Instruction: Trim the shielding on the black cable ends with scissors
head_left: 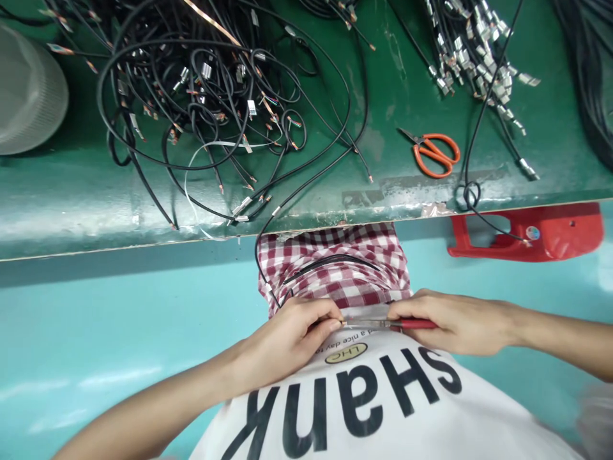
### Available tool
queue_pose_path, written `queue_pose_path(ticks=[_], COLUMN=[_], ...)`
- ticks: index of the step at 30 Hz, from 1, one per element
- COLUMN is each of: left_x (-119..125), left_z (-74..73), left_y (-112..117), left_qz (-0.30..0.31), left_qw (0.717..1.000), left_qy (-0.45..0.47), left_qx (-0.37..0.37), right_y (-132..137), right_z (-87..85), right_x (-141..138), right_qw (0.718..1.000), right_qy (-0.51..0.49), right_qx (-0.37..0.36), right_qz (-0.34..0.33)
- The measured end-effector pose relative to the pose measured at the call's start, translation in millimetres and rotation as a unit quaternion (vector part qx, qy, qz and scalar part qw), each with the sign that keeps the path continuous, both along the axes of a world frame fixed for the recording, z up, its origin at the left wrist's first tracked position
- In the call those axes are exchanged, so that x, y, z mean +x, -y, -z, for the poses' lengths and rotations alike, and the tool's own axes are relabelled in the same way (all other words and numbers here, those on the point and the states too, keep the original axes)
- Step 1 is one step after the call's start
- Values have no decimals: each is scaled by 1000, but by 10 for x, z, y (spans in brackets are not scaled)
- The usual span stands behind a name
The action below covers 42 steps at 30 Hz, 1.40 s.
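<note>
Head view: two hands work on a black cable above a checked cloth

Left hand is closed and pinches the black cable near its end, and right hand is closed around the red-handled tool, whose metal tip is just beside the left fingers. Both hands are in front of the white shirt. Cable goes up from the hands past the checked cloth to the green tabletop, where lies a heap of black wires with bare ends. Farther right are orange scissors and a bundle of cables with metal ends. A red plastic part sits under the tabletop edge
</note>
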<state>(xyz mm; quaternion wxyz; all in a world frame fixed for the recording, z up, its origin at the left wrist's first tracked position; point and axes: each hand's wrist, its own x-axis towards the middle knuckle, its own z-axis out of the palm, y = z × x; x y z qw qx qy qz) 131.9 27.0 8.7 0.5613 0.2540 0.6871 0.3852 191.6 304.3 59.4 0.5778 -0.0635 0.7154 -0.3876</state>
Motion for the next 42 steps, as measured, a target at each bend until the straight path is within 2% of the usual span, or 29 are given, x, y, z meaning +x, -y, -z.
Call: queue_pose_path(ticks=[6, 19, 37, 42], left_x=[11, -2, -156, -203], left_z=[24, 29, -8, 12], left_y=[26, 36, 165, 235], left_qz=[3, 13, 31, 55], left_qw=[1000, 1000, 998, 995], left_qy=[4, 3, 12, -1], left_qx=[-3, -12, -62, -85], right_y=[-5, -7, -38, -63], right_z=[51, 62, 104, 137], right_x=[49, 62, 84, 121], right_qw=[1000, 1000, 999, 998], right_qy=[-18, -17, -21, -31], right_qx=[-12, -16, -35, -39], right_qz=[19, 16, 34, 34])
